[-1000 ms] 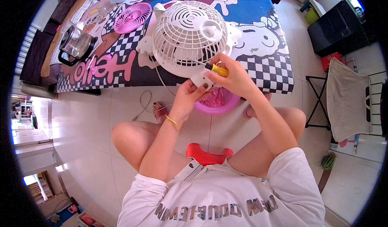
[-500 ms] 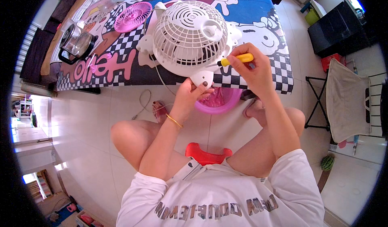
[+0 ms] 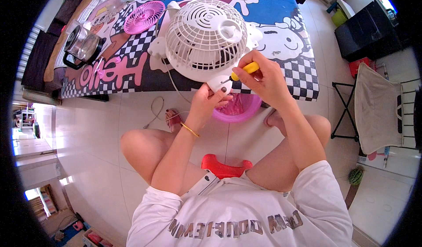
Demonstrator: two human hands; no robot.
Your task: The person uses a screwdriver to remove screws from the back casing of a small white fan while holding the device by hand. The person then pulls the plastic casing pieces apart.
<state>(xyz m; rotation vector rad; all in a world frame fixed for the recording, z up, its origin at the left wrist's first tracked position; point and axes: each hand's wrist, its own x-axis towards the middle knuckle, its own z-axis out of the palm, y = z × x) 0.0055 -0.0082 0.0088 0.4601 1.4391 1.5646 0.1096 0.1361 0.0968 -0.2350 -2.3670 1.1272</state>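
Observation:
My left hand (image 3: 210,98) grips a small white plastic piece (image 3: 218,82) with a small hole, at the table's near edge just below the white fan (image 3: 205,36) and its round grille. My right hand (image 3: 266,78) is closed on a yellow-handled screwdriver (image 3: 246,70), its shaft angled down to the piece near the hole; whether the tip is inside it I cannot tell. A white cord runs from the fan down past the table edge. A pink basin (image 3: 237,114) sits on the floor beneath my hands.
The patterned table (image 3: 285,82) also holds a pink round grille (image 3: 143,17) and a glass kettle (image 3: 83,49) at the left. A red stool (image 3: 226,167) is under me. A folding chair (image 3: 376,108), a black cabinet (image 3: 365,29) and a watermelon (image 3: 356,176) stand at the right.
My right hand first moved up and right with the screwdriver, then came back down and left to the white piece. My left hand stays about in place, holding it.

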